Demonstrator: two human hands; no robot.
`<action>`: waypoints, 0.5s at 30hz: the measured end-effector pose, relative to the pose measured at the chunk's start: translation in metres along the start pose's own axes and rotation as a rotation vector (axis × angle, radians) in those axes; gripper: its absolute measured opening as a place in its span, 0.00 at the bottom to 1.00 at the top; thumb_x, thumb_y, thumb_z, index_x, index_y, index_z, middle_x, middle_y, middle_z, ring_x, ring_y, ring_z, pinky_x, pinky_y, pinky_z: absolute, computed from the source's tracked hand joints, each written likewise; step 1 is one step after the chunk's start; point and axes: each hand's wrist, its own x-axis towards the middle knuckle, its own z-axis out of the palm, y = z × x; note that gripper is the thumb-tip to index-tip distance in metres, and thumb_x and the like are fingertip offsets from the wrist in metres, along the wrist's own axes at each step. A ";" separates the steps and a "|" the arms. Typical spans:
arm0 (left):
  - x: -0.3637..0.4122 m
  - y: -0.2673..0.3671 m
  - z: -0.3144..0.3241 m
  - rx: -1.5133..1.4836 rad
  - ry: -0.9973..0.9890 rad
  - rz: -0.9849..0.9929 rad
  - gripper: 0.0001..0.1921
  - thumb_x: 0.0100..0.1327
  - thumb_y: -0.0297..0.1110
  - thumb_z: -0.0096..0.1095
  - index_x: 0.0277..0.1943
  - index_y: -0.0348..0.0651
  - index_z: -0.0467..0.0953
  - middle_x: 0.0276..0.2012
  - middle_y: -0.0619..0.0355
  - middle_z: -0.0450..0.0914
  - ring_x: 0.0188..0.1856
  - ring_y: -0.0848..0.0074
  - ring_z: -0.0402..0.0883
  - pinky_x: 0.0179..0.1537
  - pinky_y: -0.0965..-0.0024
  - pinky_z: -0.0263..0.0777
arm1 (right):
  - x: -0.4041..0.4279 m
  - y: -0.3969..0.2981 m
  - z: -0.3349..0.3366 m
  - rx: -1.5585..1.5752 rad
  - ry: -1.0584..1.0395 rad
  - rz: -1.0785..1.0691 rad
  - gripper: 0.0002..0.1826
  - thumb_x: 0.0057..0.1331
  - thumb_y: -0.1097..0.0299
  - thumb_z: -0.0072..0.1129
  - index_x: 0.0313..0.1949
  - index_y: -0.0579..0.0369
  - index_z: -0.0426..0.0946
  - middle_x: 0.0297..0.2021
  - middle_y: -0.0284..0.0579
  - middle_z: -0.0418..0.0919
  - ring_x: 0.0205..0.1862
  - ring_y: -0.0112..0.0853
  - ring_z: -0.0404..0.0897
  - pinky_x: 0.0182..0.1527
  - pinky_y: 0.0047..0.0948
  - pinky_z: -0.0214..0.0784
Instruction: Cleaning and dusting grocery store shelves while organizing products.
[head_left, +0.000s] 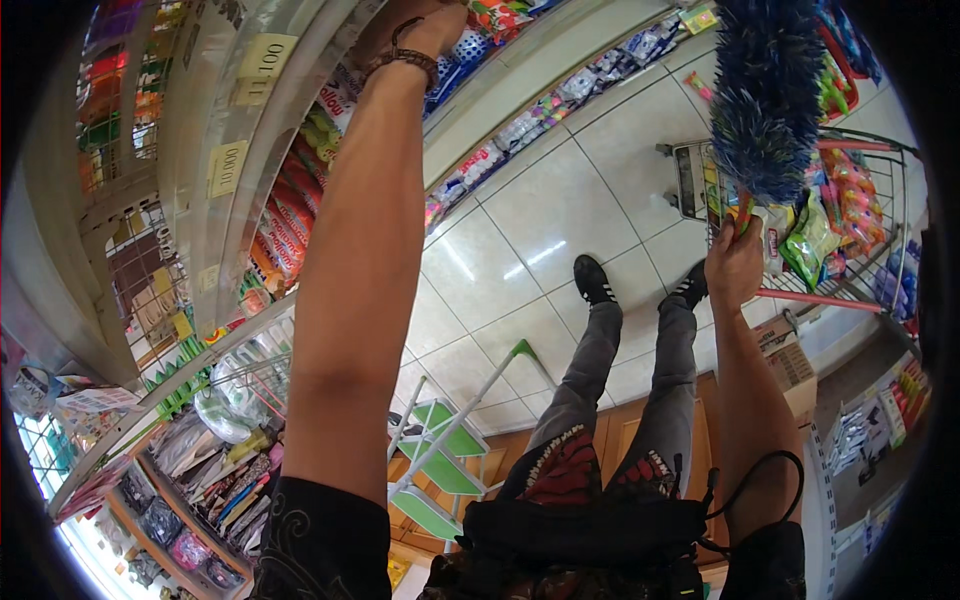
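Note:
My right hand (735, 259) grips the orange-and-green handle of a feather-like duster (765, 112) with dark blue bristles. The duster's head points away from me and overlaps part of a shopping cart (821, 300). My left arm stretches up to a shelf on the left. At the top edge my left hand (439, 22), with a braided bracelet (401, 64) on its wrist, is among plastic packets. Its fingers are cut off or hidden, so whether it holds anything is unclear. Beside the forearm lie red-and-white packets (285, 217), and blue dotted packs (469, 49) sit next to the hand.
The cart holds a green bag (810, 240) and orange packs (855, 199). Small packets line a low shelf (525, 124). Behind me stand a green-and-white step stool (442, 442) and a cardboard box (787, 367). Price tags (266, 60) hang on the shelf edge. Tiles (495, 330) cover the floor.

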 end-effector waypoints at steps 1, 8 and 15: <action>-0.004 0.002 0.000 0.004 0.000 0.001 0.35 0.57 0.65 0.57 0.52 0.42 0.85 0.53 0.42 0.84 0.57 0.52 0.83 0.57 0.51 0.74 | 0.000 0.003 0.000 0.002 -0.002 0.002 0.18 0.72 0.49 0.54 0.47 0.50 0.71 0.32 0.58 0.81 0.35 0.59 0.81 0.35 0.59 0.70; -0.033 -0.119 0.006 -0.246 0.447 -0.165 0.40 0.67 0.72 0.38 0.54 0.42 0.84 0.54 0.38 0.82 0.58 0.48 0.81 0.58 0.52 0.73 | -0.005 -0.021 -0.004 0.039 -0.054 0.032 0.18 0.71 0.49 0.55 0.48 0.49 0.72 0.32 0.57 0.80 0.35 0.59 0.81 0.35 0.59 0.71; -0.093 -0.069 -0.029 0.000 -0.009 -0.351 0.38 0.64 0.71 0.48 0.51 0.41 0.85 0.53 0.38 0.83 0.56 0.48 0.82 0.57 0.52 0.73 | 0.004 -0.001 -0.006 0.007 -0.055 0.042 0.18 0.70 0.50 0.56 0.48 0.49 0.71 0.32 0.58 0.80 0.35 0.58 0.81 0.34 0.59 0.71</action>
